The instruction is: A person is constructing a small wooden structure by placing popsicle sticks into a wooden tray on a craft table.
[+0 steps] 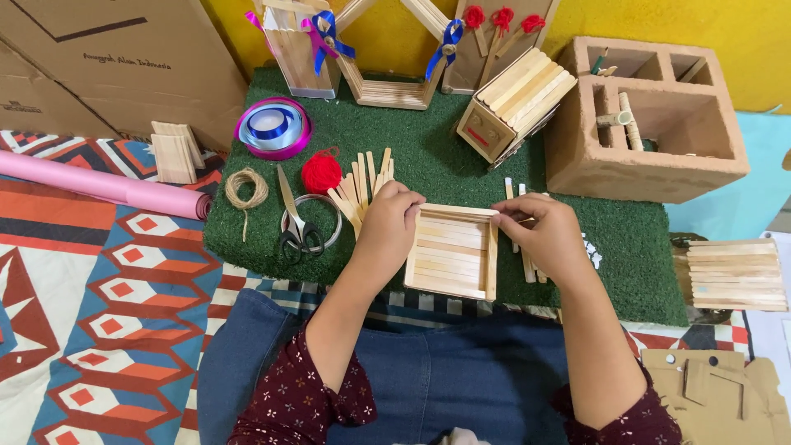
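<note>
A shallow square tray built of pale wooden craft sticks (451,250) lies on the green turf mat (428,156) in front of me. My left hand (387,222) holds the tray's left wall, fingers curled over its top left corner. My right hand (540,232) pinches the top right corner, fingertips on the upper stick. A loose fan of craft sticks (359,186) lies just left of my left hand, and several more sticks (527,265) show under my right hand.
Scissors (295,221) lie over a tape ring, with a twine coil (246,189), red yarn ball (320,172) and ribbon spool (273,126) nearby. Stick-built houses (515,103) stand at the back. A brown partitioned block (651,124) sits right, a stick stack (736,274) far right, a pink paper roll (99,183) left.
</note>
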